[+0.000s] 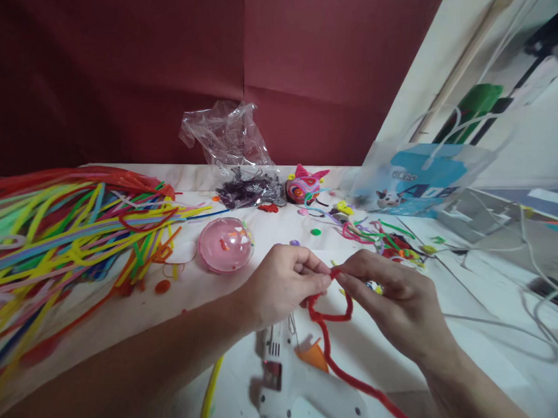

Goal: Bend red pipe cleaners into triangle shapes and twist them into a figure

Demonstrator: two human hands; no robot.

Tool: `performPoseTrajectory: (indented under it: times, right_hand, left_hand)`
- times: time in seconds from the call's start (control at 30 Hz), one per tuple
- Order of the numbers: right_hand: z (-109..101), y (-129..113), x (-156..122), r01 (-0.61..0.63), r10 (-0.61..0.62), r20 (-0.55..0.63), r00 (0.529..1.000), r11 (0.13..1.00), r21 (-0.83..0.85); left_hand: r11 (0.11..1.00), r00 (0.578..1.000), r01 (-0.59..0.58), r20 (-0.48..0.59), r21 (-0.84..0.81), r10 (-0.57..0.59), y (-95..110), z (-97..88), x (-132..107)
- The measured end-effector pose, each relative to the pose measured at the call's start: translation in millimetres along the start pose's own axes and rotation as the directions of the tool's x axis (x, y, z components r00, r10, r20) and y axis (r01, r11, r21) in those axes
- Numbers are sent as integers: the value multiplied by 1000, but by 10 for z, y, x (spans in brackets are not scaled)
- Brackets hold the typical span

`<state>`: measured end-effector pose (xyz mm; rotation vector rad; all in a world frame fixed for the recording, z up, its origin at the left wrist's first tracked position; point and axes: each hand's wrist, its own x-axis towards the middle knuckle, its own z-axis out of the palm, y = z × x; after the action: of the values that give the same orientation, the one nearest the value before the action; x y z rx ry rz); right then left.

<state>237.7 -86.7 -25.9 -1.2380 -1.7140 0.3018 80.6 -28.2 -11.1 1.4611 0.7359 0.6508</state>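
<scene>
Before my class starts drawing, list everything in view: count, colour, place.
Table: 1, white, below
Backdrop: 1, dark red, behind table
Pipe-cleaner pile: many strands, mixed colours, left
Bowl: 1, clear pink, left of centre
Plastic bag: 1, clear, back centre
Decorated ball: 1, mostly pink, back centre
Carrier bag: 1, blue and whitish, back right
Loose scraps: several, mixed colours, right of centre
Small discs: at least 3, green, orange, purple, around bowl
Cables: several, white, far right
Glue gun: 1, white, bottom centre
Yellow strand: 1, yellow, bottom
Red pipe cleaner: 1, red, centre, looped
Left grip: 1, bare, pinching red pipe cleaner
Right grip: 1, bare, likewise
</scene>
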Motion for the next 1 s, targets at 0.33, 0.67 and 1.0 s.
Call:
performPoseTrajectory:
  times: [0.33,0.67,1.0]
  right_hand:
    - [169,-47,-72,-252,286,-142,948,942,220]
    - [126,0,-4,-106,108,49,993,993,-45]
    - [154,-20,-19,-53,66,128,990,994,-101]
  left_hand:
    - [980,982,-186,-17,64,188,-37,75,-38]
    - [781,934,-259,-58,568,351,-25,1,-26]
    - [518,911,-245,12,819,412,-23,14,-45]
